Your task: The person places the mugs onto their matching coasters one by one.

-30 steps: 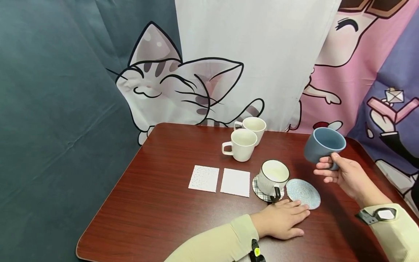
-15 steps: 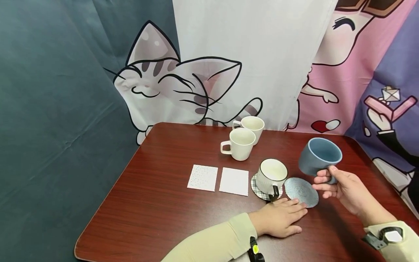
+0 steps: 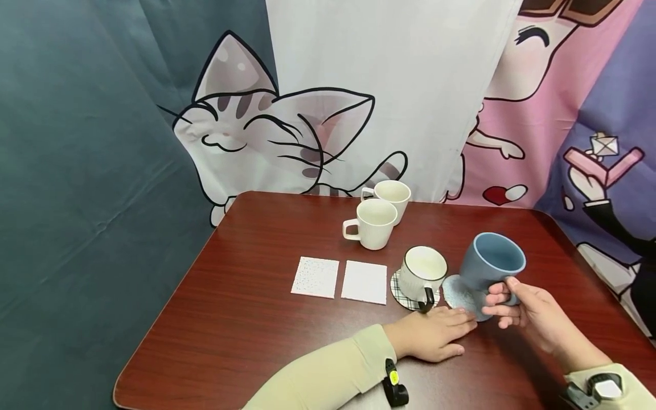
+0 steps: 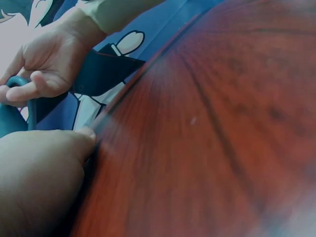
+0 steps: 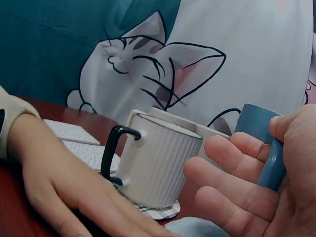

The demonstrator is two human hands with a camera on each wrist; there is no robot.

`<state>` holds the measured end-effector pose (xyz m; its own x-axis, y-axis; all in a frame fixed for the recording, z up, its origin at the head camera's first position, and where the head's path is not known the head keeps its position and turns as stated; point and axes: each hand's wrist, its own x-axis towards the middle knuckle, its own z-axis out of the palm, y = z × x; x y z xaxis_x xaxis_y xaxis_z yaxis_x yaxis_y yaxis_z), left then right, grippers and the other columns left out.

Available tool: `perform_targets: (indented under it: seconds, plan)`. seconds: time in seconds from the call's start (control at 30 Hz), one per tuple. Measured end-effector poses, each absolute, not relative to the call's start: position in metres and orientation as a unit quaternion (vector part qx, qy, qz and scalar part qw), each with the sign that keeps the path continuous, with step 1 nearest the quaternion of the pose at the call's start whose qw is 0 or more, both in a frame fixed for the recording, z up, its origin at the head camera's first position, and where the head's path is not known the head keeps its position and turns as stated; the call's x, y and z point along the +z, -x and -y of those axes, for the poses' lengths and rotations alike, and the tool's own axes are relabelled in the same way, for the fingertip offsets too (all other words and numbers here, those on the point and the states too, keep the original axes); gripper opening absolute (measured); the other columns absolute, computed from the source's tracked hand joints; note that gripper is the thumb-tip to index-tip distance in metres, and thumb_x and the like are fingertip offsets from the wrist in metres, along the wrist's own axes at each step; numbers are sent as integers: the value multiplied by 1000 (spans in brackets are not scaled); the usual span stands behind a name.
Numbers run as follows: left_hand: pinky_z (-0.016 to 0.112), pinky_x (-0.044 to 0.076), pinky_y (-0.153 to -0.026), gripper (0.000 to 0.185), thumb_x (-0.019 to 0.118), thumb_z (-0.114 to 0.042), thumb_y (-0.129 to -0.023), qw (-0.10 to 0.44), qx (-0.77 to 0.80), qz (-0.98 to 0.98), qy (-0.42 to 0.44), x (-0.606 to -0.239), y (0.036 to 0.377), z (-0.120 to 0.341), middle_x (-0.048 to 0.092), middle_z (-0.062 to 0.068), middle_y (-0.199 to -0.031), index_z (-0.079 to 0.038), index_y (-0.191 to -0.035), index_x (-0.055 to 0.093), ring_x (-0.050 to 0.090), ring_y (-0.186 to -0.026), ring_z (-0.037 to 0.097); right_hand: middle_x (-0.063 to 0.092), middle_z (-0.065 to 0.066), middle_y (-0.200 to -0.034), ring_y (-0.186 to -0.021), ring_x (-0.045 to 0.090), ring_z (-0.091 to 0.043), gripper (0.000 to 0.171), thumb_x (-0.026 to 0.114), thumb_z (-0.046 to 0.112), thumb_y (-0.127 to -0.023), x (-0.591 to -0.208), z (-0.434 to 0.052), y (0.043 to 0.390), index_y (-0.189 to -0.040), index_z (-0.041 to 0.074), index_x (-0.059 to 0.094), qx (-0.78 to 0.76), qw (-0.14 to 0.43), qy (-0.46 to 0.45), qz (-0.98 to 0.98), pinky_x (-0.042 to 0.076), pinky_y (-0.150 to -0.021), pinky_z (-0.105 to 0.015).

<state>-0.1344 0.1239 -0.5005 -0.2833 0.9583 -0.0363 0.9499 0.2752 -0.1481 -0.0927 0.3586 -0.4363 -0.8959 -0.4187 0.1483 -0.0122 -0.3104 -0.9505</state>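
My right hand [image 3: 533, 313] grips a blue mug [image 3: 491, 261] by its handle, seen close up in the right wrist view with the thumb on top of the handle [image 5: 272, 165]. The mug hangs over a round light-blue coaster [image 3: 459, 296] and hides part of it; whether they touch I cannot tell. Flat on the table, my left hand [image 3: 433, 335] rests with straight fingers, its tips at the coaster's near edge. Beside it, a white ribbed mug [image 3: 422, 273] with a black rim and handle stands on a round checked coaster [image 3: 396, 293].
Two white mugs, a nearer one [image 3: 376, 225] and a farther one [image 3: 393, 195], stand toward the back of the brown table [image 3: 230, 319]. Left of the checked coaster lie a plain white square coaster [image 3: 365, 282] and a speckled one [image 3: 315, 277]. A printed curtain [image 3: 328, 68] hangs behind.
My right hand has brought the blue mug down and left, from beyond the light-blue coaster to over it. My left hand stays at the coaster's edge. The view has shifted slightly.
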Motion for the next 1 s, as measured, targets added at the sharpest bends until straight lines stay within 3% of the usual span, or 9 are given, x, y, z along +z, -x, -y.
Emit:
perform_targets:
  seconds: [0.33,1.0]
  plan:
    - [23,6,-123,61,31,-49,-108,26,70,782,619,-507,141,-123,17,-5,-169,-19,-162,26,8,-155,11,76,-10,-105,-97,75,-22,56,15,12,-112,-452,-354,84,-117,4,70,-785,123,182,-579,61,-67,-28]
    - [25,9,-123,61,31,-48,-108,42,80,778,622,-505,140,-124,18,-4,-168,-19,-162,24,9,-155,11,77,-7,-103,-94,75,-21,55,18,15,-113,-461,-345,73,-113,7,72,-778,135,137,-598,61,-65,-29]
